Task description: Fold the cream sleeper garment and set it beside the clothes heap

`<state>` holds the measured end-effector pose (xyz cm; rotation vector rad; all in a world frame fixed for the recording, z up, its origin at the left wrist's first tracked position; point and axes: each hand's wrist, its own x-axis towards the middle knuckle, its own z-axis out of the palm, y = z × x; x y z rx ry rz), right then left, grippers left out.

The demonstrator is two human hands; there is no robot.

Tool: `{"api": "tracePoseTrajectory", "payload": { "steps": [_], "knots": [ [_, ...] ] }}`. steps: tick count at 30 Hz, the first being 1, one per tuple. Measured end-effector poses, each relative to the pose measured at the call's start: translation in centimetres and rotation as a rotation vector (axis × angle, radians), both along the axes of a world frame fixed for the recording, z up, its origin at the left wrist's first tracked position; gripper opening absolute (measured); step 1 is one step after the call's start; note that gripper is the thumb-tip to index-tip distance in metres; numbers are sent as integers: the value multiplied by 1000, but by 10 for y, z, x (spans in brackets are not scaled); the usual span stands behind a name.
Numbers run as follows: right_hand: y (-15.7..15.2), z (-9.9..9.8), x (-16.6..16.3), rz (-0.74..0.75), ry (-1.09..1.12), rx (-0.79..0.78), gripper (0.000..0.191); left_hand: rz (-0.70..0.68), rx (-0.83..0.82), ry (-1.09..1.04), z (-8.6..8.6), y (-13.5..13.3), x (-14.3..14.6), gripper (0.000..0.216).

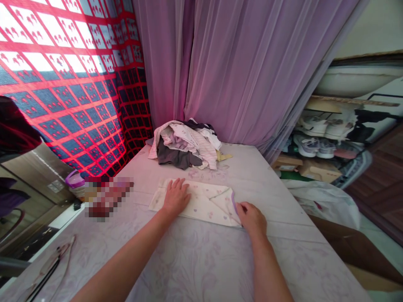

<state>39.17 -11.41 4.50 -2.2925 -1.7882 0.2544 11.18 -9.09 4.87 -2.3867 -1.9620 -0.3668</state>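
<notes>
A cream garment (201, 199) with small printed motifs and a purple-edged neckline lies folded into a long flat strip across the middle of the table. On its left part my left hand (176, 196) rests palm down, fingers spread. At the right end, by the purple edging, my right hand (252, 218) has its thumb and fingers closed on the garment's edge; the fingertips are partly hidden. Behind the strip sits a loose heap of clothes (189, 144), with striped, dark grey and white pieces.
A pixelated reddish patch (108, 199) covers something on the left side of the table (195, 260). Glasses (52, 262) and a cable lie at the front left. Purple curtains (236, 71) hang behind. Shoes (313, 144) and boxes (317, 171) stand on a rack at right.
</notes>
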Motion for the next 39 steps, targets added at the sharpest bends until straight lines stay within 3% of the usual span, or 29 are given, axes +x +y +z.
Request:
{"api": "tracePoseTrajectory", "payload": {
  "steps": [4,7,11,16,20,22,28,30,33,35,39],
  "knots": [
    [0,10,12,86,90,-266,41,-339,-79,-97,3,-38,49,20],
    [0,11,16,173,132,-369,34,-413,-105,-92,0,-55,78,24],
    [-2,12,17,207,411,-309,23,-352,-84,-124,-7,-59,97,43],
    [-5,26,4,127,903,-187,28,-282,-11,-284,-22,-55,113,78],
    [-5,33,-10,249,1086,-116,35,-204,-20,-498,-27,-47,118,55],
    [0,25,-10,254,1140,-70,38,-178,-40,-671,-25,-43,116,47],
    [48,-24,3,-40,1031,79,44,-96,-129,-1126,-18,-39,106,42],
    [66,-30,0,50,1121,69,63,-104,-156,-1200,-18,-40,104,43],
    [84,-23,-11,321,1325,-21,78,-149,-169,-1265,-18,-42,101,43],
    [90,-15,-16,433,1376,-125,76,-166,-169,-1294,-16,-43,98,44],
    [96,-3,-22,502,1398,-205,63,-180,-190,-1352,-7,-44,95,44]
  ]
}}
